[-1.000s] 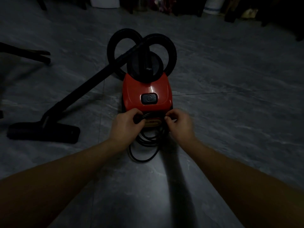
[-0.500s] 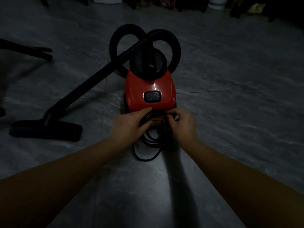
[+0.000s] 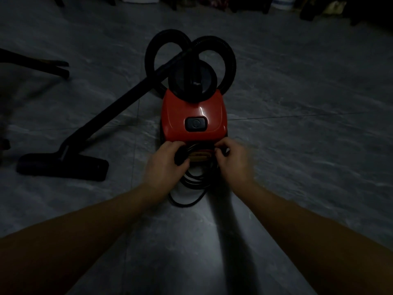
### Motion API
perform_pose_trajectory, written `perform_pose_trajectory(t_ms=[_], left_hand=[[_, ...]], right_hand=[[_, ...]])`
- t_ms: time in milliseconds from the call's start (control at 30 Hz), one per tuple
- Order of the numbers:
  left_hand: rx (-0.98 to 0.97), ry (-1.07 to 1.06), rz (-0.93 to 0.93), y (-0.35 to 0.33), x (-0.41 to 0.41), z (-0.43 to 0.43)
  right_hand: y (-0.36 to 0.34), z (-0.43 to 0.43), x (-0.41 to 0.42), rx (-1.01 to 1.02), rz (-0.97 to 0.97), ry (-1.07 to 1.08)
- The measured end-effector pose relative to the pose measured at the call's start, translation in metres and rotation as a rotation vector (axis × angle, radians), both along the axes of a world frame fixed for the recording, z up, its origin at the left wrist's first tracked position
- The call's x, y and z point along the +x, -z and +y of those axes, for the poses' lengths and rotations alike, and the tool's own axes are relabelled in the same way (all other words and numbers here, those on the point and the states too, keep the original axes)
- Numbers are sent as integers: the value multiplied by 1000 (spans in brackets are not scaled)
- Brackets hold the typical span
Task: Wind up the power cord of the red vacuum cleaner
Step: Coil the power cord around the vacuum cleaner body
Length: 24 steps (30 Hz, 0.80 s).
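The red vacuum cleaner [image 3: 192, 112] stands on the grey tiled floor in the middle of the dim view, its black power button facing up. Its black power cord [image 3: 191, 188] lies in several loops on the floor at the near end of the body. My left hand [image 3: 162, 160] is closed around the cord's dark plug end at the left rear corner. My right hand [image 3: 234, 158] pinches a strand of the cord at the right rear corner. Part of the cord is hidden under both hands.
The black hose [image 3: 191, 52] curls in two loops behind the vacuum. Its wand [image 3: 119, 105] runs left to a floor nozzle [image 3: 63, 169]. A dark furniture leg [image 3: 42, 66] lies at far left. Furniture and containers line the far wall.
Both hands have stayed at the vacuum's rear end, shifting slightly; my left fingers have curled tighter around the plug end. The view has drifted a little.
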<state>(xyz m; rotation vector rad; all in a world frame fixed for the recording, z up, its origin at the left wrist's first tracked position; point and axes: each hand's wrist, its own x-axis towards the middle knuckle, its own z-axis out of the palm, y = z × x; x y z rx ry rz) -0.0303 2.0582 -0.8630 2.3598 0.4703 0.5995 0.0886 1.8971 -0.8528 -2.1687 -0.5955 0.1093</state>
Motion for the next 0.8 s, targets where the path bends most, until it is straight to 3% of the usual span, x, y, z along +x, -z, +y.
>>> perform_pose_trajectory(t_ms=[133, 400, 533, 633, 700, 800], left_hand=[[-250, -122, -14, -7, 0, 0], [-206, -95, 32, -20, 7, 13], [-508, -97, 118, -26, 10, 24], [-618, -71, 134, -29, 10, 27], [-595, -65, 132, -27, 10, 28], [-308, -44, 104, -18, 7, 24]], right_hand=[[0, 1, 0, -19, -13, -3], [-4, -2, -1, -18, -41, 9], [-6, -1, -1, -16, -43, 13], [-8, -2, -2, -23, -46, 23], [-8, -1, -2, -24, -50, 31], [-9, 1, -3, -8, -28, 71]])
